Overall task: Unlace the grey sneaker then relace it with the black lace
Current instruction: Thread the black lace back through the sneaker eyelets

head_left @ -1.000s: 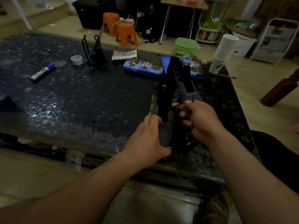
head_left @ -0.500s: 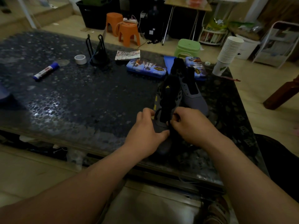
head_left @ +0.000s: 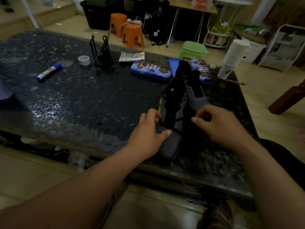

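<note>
A grey sneaker [head_left: 173, 103] with a black tongue and yellow marks stands on the dark table, toe towards me. A second grey sneaker [head_left: 194, 95] stands just right of it. My left hand [head_left: 146, 134] grips the near sneaker's toe, thumb on top and fingers down its left side. My right hand [head_left: 219, 126] sits to the right of the shoe with curled fingers, pinching the thin black lace [head_left: 177, 120], which crosses the lowest eyelets. The lace is hard to trace in the dim light.
On the pebble-patterned table [head_left: 82, 104] lie a blue marker [head_left: 49, 72], a tape roll [head_left: 84, 60], a black wire stand [head_left: 100, 53], two blue tins [head_left: 151, 71] and a stack of paper cups [head_left: 234, 57] at the far right corner. Stools stand on the floor beyond.
My right hand has moved from the shoe's middle out to the right, drawing the lace sideways. My left hand has stayed on the toe.
</note>
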`<control>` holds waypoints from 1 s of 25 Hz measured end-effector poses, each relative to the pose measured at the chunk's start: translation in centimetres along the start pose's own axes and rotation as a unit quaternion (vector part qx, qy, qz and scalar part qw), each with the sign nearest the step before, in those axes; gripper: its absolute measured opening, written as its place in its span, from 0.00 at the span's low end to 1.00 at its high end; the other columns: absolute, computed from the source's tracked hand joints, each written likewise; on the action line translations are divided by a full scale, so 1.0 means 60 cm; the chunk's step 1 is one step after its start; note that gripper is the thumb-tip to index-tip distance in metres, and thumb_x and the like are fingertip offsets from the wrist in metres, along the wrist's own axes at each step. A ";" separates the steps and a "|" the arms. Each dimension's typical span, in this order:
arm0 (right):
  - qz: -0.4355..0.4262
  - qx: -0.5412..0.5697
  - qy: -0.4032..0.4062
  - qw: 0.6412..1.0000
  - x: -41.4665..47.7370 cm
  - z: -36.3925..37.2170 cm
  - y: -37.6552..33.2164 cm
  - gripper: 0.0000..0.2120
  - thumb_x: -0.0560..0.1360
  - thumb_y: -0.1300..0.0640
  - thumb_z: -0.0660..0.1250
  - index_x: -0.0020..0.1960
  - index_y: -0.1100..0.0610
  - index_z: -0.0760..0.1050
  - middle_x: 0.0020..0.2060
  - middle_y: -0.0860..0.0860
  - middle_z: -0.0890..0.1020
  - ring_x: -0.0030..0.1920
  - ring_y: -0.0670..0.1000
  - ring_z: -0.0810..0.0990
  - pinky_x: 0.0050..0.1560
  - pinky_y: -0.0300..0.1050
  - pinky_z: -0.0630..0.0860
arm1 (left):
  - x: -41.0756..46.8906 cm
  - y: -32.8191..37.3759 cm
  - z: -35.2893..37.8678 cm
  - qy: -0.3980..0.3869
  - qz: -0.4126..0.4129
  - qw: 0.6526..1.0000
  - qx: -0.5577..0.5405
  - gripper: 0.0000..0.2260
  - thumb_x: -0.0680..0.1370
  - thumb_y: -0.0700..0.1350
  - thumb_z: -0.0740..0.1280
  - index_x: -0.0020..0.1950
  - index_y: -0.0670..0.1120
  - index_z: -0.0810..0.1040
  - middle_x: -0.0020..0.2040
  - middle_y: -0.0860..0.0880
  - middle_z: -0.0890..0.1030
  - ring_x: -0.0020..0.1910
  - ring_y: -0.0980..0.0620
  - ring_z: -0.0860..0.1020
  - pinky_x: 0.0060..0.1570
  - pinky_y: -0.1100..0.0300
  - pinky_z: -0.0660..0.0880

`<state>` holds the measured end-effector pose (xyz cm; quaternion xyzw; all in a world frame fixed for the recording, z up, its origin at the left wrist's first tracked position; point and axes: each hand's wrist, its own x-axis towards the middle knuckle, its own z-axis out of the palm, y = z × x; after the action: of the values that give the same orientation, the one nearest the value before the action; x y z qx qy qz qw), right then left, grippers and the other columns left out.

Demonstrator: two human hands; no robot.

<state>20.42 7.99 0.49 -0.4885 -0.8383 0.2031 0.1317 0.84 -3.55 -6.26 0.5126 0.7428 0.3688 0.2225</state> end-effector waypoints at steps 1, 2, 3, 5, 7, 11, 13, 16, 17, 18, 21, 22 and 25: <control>-0.029 0.004 0.030 0.999 0.003 0.016 -0.008 0.04 0.79 0.47 0.70 0.50 0.46 0.81 0.46 0.45 0.81 0.48 0.48 0.80 0.50 0.50 0.79 | -0.002 0.000 -0.002 0.009 0.011 1.000 -0.003 0.19 0.77 0.54 0.74 0.60 0.57 0.66 0.54 0.54 0.68 0.47 0.55 0.75 0.48 0.51 0.77; -0.061 0.007 0.059 0.996 0.007 0.026 -0.018 0.04 0.80 0.47 0.69 0.52 0.45 0.81 0.48 0.45 0.80 0.50 0.48 0.79 0.53 0.51 0.78 | -0.004 0.001 -0.004 0.017 0.018 1.000 -0.007 0.17 0.77 0.52 0.73 0.58 0.57 0.67 0.53 0.55 0.68 0.47 0.55 0.75 0.48 0.50 0.77; -0.087 0.006 0.072 0.994 0.012 0.033 -0.028 0.04 0.80 0.47 0.69 0.53 0.43 0.82 0.48 0.45 0.78 0.50 0.48 0.78 0.52 0.50 0.77 | -0.005 0.001 -0.005 0.022 0.020 1.000 -0.009 0.14 0.76 0.50 0.72 0.56 0.56 0.69 0.52 0.55 0.69 0.46 0.54 0.75 0.49 0.49 0.77; -0.110 -0.003 0.040 0.993 0.019 0.050 -0.048 0.06 0.79 0.46 0.70 0.55 0.41 0.81 0.46 0.43 0.75 0.49 0.46 0.77 0.50 0.48 0.76 | -0.006 0.005 -0.005 0.024 0.005 1.000 -0.014 0.09 0.75 0.49 0.70 0.50 0.52 0.71 0.50 0.55 0.69 0.44 0.55 0.74 0.49 0.49 0.75; -0.112 -0.032 -0.007 0.993 0.021 0.069 -0.059 0.08 0.78 0.44 0.71 0.57 0.40 0.80 0.46 0.43 0.74 0.49 0.47 0.77 0.48 0.48 0.77 | -0.006 0.007 -0.001 0.025 -0.017 0.999 -0.013 0.12 0.75 0.54 0.72 0.48 0.51 0.70 0.50 0.55 0.68 0.43 0.56 0.73 0.45 0.52 0.75; -0.108 -0.060 -0.009 0.992 0.029 0.083 -0.070 0.03 0.80 0.46 0.68 0.52 0.44 0.78 0.45 0.44 0.73 0.47 0.49 0.77 0.46 0.50 0.76 | -0.004 -0.001 0.008 0.010 -0.026 0.999 -0.028 0.28 0.72 0.59 0.77 0.63 0.54 0.66 0.58 0.56 0.67 0.52 0.58 0.72 0.43 0.67 0.68; -0.102 -0.067 -0.031 0.992 0.033 0.087 -0.073 0.04 0.81 0.47 0.65 0.51 0.46 0.76 0.46 0.45 0.74 0.47 0.50 0.77 0.47 0.51 0.76 | -0.003 -0.006 0.007 0.001 -0.031 0.999 -0.038 0.31 0.72 0.58 0.77 0.67 0.54 0.64 0.60 0.55 0.66 0.55 0.58 0.71 0.45 0.68 0.68; -0.085 -0.047 -0.066 0.993 0.034 0.067 -0.068 0.06 0.83 0.48 0.63 0.49 0.48 0.75 0.45 0.45 0.77 0.47 0.51 0.79 0.47 0.51 0.76 | -0.003 -0.009 0.009 -0.007 -0.039 0.998 -0.039 0.28 0.74 0.56 0.77 0.66 0.53 0.66 0.59 0.54 0.65 0.56 0.57 0.72 0.51 0.64 0.69; -0.072 -0.031 -0.068 0.995 0.033 0.047 -0.063 0.07 0.83 0.49 0.64 0.49 0.49 0.77 0.44 0.46 0.79 0.47 0.50 0.79 0.46 0.50 0.75 | -0.003 -0.009 0.009 -0.008 -0.039 0.998 -0.041 0.27 0.74 0.55 0.77 0.66 0.53 0.66 0.60 0.54 0.65 0.57 0.57 0.71 0.52 0.63 0.69; -0.056 -0.004 -0.065 0.996 0.030 0.024 -0.054 0.07 0.83 0.50 0.64 0.49 0.50 0.78 0.43 0.47 0.80 0.45 0.49 0.80 0.45 0.49 0.75 | -0.003 -0.009 0.009 -0.008 -0.039 0.998 -0.043 0.27 0.75 0.55 0.76 0.66 0.52 0.66 0.60 0.54 0.65 0.58 0.56 0.71 0.53 0.63 0.69; 0.006 0.151 -0.066 0.986 0.008 -0.033 -0.020 0.09 0.83 0.49 0.65 0.49 0.51 0.81 0.39 0.46 0.82 0.38 0.44 0.79 0.41 0.46 0.72 | -0.003 -0.007 0.007 -0.025 -0.050 0.997 -0.044 0.26 0.76 0.56 0.75 0.67 0.52 0.66 0.62 0.52 0.65 0.59 0.54 0.72 0.54 0.60 0.70; 0.021 0.194 -0.076 0.978 0.002 -0.036 -0.014 0.10 0.83 0.48 0.66 0.49 0.52 0.81 0.37 0.45 0.81 0.35 0.42 0.77 0.40 0.45 0.71 | -0.002 -0.007 0.006 -0.032 -0.055 0.997 -0.043 0.26 0.76 0.56 0.75 0.67 0.52 0.66 0.63 0.52 0.65 0.60 0.54 0.72 0.55 0.60 0.70; 0.022 0.232 -0.107 0.967 -0.004 -0.020 -0.013 0.11 0.82 0.49 0.67 0.47 0.56 0.81 0.32 0.47 0.76 0.32 0.43 0.72 0.40 0.46 0.69 | 0.001 0.004 -0.003 -0.015 -0.028 0.999 -0.027 0.27 0.76 0.54 0.73 0.71 0.52 0.66 0.64 0.53 0.65 0.61 0.53 0.72 0.58 0.59 0.72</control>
<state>20.43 7.70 1.90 -0.4383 -0.7666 0.4457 0.1468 0.83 -3.48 -5.93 0.4905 0.7436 0.3743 0.2575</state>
